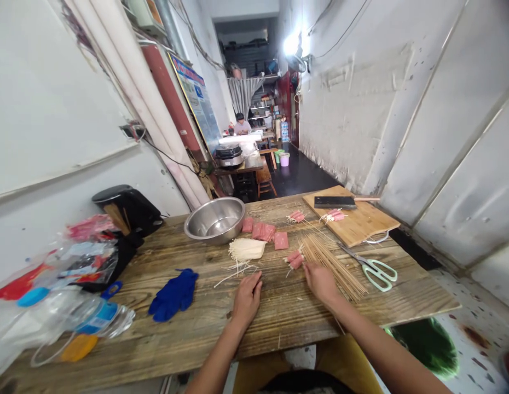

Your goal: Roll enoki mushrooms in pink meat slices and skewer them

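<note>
My left hand (247,300) rests on the wooden table with its fingers loosely bent and nothing visible in them. Just beyond it lie a bunch of enoki mushrooms (247,249) and a few loose strands. My right hand (321,283) is closed at the near end of a skewer of meat rolls (294,259); its thin stick seems to run back under my wrist. Beside that hand spreads a pile of bamboo skewers (334,268). Flat meat slices (263,231) lie past the mushrooms. Another rolled skewer (296,216) sits farther back.
A steel bowl (215,220) stands at the back left. On the right are scissors (375,272) and a cutting board (371,221) bearing a cleaver (335,202) and meat rolls (334,215). A blue glove (173,295), plastic bottle (96,317) and bags occupy the left. Another person (242,127) sits far off.
</note>
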Demonstrator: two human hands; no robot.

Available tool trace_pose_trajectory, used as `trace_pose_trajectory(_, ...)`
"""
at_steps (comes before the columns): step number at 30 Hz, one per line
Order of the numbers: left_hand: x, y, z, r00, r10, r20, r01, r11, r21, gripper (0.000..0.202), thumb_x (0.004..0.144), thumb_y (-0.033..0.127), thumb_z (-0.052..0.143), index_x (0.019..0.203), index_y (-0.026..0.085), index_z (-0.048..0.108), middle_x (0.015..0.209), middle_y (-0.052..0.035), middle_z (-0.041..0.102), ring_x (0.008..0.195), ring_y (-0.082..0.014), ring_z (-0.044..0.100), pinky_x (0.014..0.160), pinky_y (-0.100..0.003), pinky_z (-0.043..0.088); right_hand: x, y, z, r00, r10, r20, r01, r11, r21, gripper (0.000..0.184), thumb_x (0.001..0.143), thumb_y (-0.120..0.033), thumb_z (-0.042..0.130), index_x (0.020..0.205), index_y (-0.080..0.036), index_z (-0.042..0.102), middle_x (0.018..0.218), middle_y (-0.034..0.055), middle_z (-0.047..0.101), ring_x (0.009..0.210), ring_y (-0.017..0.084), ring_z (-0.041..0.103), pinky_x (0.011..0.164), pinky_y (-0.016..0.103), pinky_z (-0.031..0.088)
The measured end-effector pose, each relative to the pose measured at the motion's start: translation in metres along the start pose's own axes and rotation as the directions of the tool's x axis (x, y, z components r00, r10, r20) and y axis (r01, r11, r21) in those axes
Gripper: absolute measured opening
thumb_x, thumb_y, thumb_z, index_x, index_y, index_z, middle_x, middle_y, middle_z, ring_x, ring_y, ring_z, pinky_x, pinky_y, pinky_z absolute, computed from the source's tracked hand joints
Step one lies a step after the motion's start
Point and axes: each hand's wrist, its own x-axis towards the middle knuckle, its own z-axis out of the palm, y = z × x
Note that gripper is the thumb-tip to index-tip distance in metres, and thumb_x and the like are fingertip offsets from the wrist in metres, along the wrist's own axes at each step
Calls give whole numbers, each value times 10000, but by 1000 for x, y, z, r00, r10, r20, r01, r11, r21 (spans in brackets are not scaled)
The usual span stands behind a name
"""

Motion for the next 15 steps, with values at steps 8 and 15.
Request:
trace_pose_trajectory(8,0,2,2,999,36,-21,-36,999,12,298,895,195,465,1135,192,644,1068,-95,695,1008,-216,632,923,-455,506,17,55,-19,984,177,-8,-177,977,-117,340,953,-292,379,894,-139,677,851,142,704,755,214,667,618,267,403)
trace_pose_trajectory(15,0,7,2,1000,11,-26,-11,1000,-22,303,889,167,456,1122,186,648,1064,-103,687,1004,-218,617,918,-443,504,46,9,-25,999,-40,-5,39,992,-119,289,933,-270,426,888,-147,683,902,109,675,732,172,635,635,243,396)
